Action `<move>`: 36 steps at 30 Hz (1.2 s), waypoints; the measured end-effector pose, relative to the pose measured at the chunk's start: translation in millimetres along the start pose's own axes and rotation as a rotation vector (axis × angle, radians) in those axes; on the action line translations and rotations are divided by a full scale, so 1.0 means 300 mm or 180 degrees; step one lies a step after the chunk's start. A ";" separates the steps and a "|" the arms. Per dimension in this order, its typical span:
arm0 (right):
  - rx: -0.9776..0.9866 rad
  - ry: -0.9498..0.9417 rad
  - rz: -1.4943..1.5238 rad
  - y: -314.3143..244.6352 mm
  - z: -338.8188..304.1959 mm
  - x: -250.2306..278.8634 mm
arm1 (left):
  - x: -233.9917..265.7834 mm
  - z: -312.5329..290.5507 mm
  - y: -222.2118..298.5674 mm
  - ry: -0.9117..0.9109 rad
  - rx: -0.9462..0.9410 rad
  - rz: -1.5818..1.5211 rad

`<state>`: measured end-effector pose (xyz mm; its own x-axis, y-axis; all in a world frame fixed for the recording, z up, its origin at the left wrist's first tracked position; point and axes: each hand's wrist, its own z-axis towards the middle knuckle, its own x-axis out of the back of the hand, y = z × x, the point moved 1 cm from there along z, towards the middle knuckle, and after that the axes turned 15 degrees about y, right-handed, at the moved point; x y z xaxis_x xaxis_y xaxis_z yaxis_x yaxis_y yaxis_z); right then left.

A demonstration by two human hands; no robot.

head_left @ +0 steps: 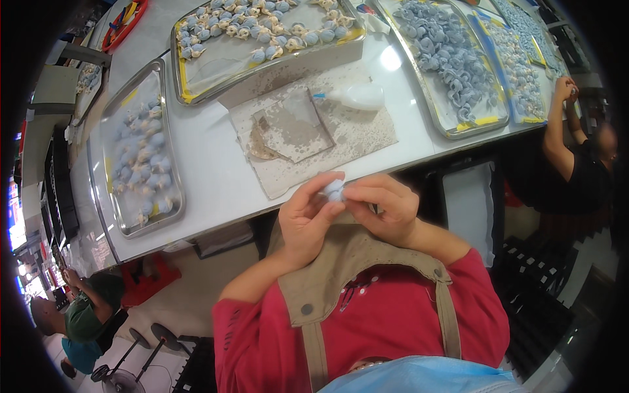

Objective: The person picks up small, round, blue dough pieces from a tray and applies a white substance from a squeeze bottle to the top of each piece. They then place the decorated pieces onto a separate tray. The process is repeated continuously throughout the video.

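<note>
Just off the table's front edge, my left hand [306, 213] and my right hand [385, 204] meet around a small pale blue rounded piece [334, 190]. Thumbs and fingertips of both hands pinch it, hiding part of its shape. Beyond them lies a stained cardboard sheet [377, 134] with a smaller square piece of board [298, 134] on it. A white squeeze bottle [362, 97] with a blue tip rests on its side there.
Metal trays stand around the cardboard: one of blue and cream figures [265, 52] behind, another [180, 190] at left, and one of grey-blue curved pieces [432, 46] at right. Co-workers [573, 147] [92, 304] sit at both sides. A red basket [124, 26] lies far left.
</note>
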<state>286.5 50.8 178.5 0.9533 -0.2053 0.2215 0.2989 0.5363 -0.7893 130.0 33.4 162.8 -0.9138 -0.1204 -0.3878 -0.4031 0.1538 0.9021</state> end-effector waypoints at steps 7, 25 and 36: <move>-0.0017 -0.0027 -0.0046 0.016 -0.003 -0.002 | 0.008 0.006 -0.020 0.0057 -0.0032 0.0078; 0.0064 -0.0361 0.0083 0.023 0.033 0.011 | 0.006 0.002 -0.013 0.0222 -0.0330 0.0440; 0.0649 -0.0405 0.0183 0.038 0.040 0.023 | 0.016 0.003 0.021 -0.0184 -0.0440 0.0545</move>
<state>297.0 65.2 177.8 0.9629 -0.0718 0.2600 0.2342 0.7010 -0.6736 123.0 34.7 166.5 -0.9712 -0.0472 -0.2335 -0.2350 0.0308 0.9715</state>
